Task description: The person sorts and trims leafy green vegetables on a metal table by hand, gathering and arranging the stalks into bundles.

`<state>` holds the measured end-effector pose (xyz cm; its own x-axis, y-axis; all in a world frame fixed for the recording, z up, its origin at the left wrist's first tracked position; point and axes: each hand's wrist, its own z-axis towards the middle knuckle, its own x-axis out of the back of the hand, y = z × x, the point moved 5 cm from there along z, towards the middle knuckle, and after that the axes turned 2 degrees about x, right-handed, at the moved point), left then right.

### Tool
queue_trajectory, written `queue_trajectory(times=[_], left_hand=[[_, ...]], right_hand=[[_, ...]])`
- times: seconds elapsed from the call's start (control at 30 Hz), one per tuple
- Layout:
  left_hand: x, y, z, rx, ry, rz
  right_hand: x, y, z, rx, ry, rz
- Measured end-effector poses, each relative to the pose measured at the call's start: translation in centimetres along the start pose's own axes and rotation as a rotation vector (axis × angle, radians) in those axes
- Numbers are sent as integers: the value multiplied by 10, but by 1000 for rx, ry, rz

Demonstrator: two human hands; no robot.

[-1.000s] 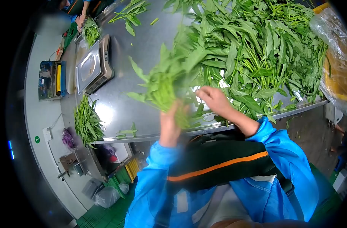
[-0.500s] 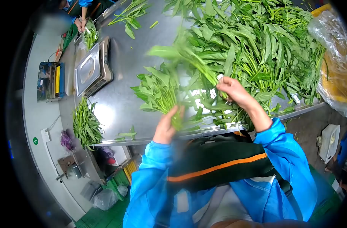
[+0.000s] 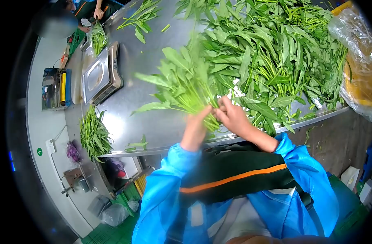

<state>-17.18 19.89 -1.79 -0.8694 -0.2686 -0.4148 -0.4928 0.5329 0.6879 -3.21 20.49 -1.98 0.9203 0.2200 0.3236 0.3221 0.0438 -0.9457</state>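
Note:
My left hand [image 3: 197, 125] is closed round the lower stems of a bunch of leafy greens [image 3: 182, 87], whose leaves point up and to the left over the metal table [image 3: 133, 97]. Against the same stems, at their right side, my right hand [image 3: 230, 116] pinches with its fingertips; it touches the bunch. Some leaves and stems are blurred. Just beyond and to the right of both hands lies a large pile of loose greens [image 3: 271, 57].
A scale [image 3: 100, 77] stands at the left, with a smaller bunch [image 3: 94, 132] at the table's left corner. Another person's hands [image 3: 98, 14] are by bagged greens [image 3: 98, 40]. A yellow crate [image 3: 363, 87] under clear plastic is at the right.
My right hand has brought its stems left to the bunch in my left hand. My left hand has moved slightly right. The other person's hands have moved apart.

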Motion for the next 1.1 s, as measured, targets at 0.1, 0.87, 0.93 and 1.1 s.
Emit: queue_trajectory(times=[0.1, 0.87, 0.93, 1.1], left_hand=[[3, -6, -2, 26, -1, -48], [19, -1, -13, -86, 57, 54], [19, 0, -12, -87, 101, 14], [30, 21, -11, -74, 139, -13]], right_hand=[[-2, -9, -7, 62, -40, -256], [-10, -40, -7, 375, 103, -519], [-6, -40, -8, 333, 76, -485], [10, -6, -30, 60, -227, -572]])
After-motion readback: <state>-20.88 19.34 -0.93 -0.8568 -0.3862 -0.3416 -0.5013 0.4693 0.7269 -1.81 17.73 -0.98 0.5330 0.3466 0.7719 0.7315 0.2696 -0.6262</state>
